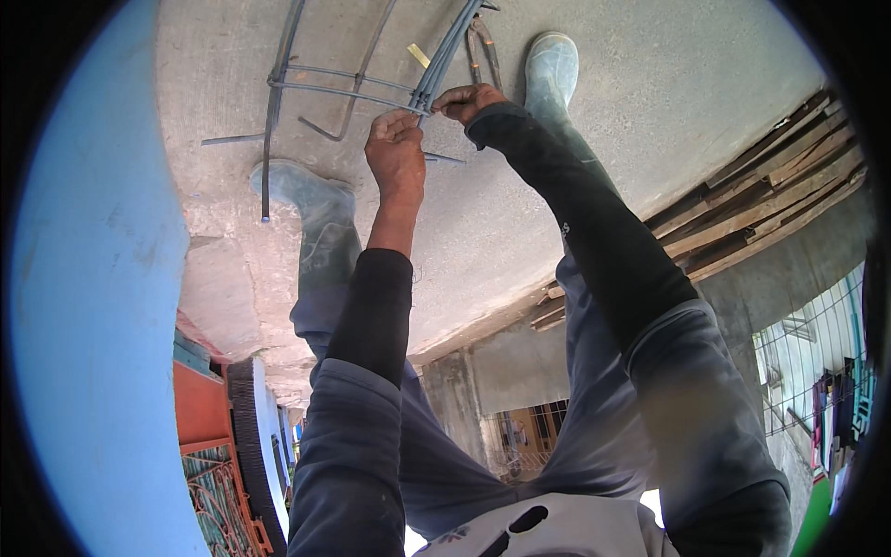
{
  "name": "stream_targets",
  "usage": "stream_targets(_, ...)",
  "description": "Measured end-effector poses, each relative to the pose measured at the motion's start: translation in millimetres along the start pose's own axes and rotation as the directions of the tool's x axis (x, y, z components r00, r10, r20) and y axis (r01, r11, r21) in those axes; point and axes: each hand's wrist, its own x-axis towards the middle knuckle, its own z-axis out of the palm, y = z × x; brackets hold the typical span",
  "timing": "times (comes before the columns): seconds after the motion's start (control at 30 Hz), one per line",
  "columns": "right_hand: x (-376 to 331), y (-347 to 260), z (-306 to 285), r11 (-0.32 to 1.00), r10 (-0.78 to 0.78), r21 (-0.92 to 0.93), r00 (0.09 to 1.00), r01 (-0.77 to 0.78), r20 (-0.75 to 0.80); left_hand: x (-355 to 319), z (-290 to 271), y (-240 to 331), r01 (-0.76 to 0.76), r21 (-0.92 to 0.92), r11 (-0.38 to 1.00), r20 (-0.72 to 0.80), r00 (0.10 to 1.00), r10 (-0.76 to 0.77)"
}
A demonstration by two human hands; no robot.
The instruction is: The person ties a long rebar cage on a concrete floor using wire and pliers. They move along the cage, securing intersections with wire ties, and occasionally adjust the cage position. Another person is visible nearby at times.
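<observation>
Up top, both hands [427, 130] pinching rebar bundle [444, 56], pliers [483, 51] beside, rubber boots [552, 65] flanking, planks [770, 195] rt.

Rebar [436, 70] grey, boots [320, 209] dull grey-green, sleeves [594, 223] black, trousers [594, 408] slate grey, slab [650, 84] pale grey, wall [93, 306] light blue.

Grey steel rebar cage [371, 88] lies on the rough concrete slab floor [668, 84] between two grey rubber boots [320, 218], both hands' fingers [394, 125] on it, stacked wooden planks [770, 186] off right.
</observation>
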Motion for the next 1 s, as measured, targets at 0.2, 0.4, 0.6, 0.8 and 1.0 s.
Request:
stream_targets(0.2,-2.9,-6.6,-0.5,0.997,0.070,-0.026,0.998,-0.070,-0.011,19.8,-13.6,19.4,0.271,0.087,0.959,0.315,0.906,-0.284)
stream_targets(0.4,3.0,2.3,-2.2,0.996,0.079,-0.038,0.997,-0.078,0.020,26.4,-26.1,12.3,0.298,0.064,0.952,0.445,0.846,-0.295)
stream_targets(0.6,-0.5,-5.9,-4.5,0.995,0.091,-0.043,0.995,-0.089,0.034,25.1,-28.4,1.0,0.216,0.081,0.973,0.433,0.872,-0.230)
stream_targets(0.8,4.3,-16.9,-6.9,0.980,0.195,-0.048,0.977,-0.192,0.080,43.6,-27.0,-4.7,0.437,-0.013,0.899,0.435,0.812,-0.389)
stream_targets(1.0,15.3,-18.3,-7.8,0.986,0.158,-0.083,0.978,-0.148,0.137,50.0,-21.2,-11.6,0.400,0.115,0.909,0.310,0.855,-0.415)
